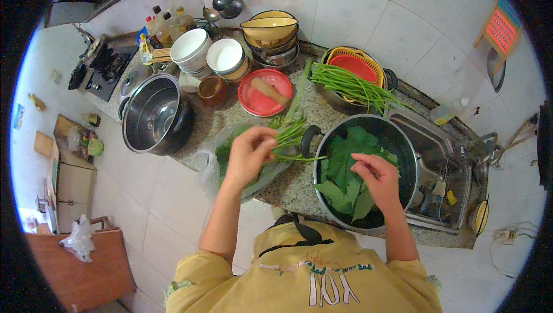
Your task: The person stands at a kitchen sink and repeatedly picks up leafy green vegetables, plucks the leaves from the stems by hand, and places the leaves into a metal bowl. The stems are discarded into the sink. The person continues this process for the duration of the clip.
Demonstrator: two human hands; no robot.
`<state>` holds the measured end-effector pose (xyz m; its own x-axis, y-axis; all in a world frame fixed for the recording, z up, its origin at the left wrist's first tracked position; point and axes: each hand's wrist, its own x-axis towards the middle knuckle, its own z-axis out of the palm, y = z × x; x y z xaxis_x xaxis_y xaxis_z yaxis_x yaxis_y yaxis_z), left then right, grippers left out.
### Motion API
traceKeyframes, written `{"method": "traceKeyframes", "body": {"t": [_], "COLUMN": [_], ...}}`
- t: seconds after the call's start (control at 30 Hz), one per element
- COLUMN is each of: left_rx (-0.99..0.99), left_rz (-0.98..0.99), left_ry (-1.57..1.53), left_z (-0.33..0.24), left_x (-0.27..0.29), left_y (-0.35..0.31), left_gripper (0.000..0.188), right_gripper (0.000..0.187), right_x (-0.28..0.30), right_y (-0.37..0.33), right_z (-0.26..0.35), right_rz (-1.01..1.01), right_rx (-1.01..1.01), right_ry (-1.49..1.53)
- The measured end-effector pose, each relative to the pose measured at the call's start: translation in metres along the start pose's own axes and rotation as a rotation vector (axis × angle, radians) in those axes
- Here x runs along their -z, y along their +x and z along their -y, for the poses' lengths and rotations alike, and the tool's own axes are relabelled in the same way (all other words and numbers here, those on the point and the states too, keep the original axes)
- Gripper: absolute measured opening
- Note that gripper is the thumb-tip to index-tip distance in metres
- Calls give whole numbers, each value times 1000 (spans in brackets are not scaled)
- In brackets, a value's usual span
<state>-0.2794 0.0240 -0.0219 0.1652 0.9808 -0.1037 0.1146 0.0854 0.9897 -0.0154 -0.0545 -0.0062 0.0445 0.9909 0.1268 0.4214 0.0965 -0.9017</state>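
My left hand (252, 154) is closed above a clear plastic bag (216, 154) of greens at the counter's front edge. A thin green stem (305, 158) runs from its fingertips toward the pot. More cut green stems (291, 134) lie on the counter just beyond this hand. My right hand (380, 181) hovers over a large dark pot (412, 169) on the right, thumb and forefinger pinched together. Whatever the pinch holds, if anything, is too small to make out. Broad green leaves (348, 175) fill much of the pot below it.
Long green stalks (351, 82) lie across a pot with yellow and red baskets at the back. A sink (443, 180) sits right of the leaf pot. An empty deep pot (155, 114), white bowls (190, 48) and a red plastic basket (253, 97) with a wooden stick stand leftward.
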Motion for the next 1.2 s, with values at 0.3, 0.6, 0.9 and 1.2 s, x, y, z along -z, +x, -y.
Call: {"method": "traceKeyframes", "body": {"t": [0.3, 0.6, 0.9, 1.2], "left_rx": [59, 303, 127, 7], "left_rz": [565, 945, 627, 378], "left_ry": [-253, -747, -538, -440], "left_z": [-45, -17, -26, -55], "left_x": [-64, -79, -92, -102], "left_y": [-19, -23, -34, -50], "left_gripper": [15, 48, 41, 33], "right_gripper": [12, 15, 17, 16], "right_x": [-6, 42, 60, 62], "right_y": [6, -9, -26, -32], "right_z": [38, 28, 16, -17], "right_rz": [-94, -333, -287, -360], "right_rx": [-58, -30, 17, -126], "right_ry": [487, 560, 828, 1034]}}
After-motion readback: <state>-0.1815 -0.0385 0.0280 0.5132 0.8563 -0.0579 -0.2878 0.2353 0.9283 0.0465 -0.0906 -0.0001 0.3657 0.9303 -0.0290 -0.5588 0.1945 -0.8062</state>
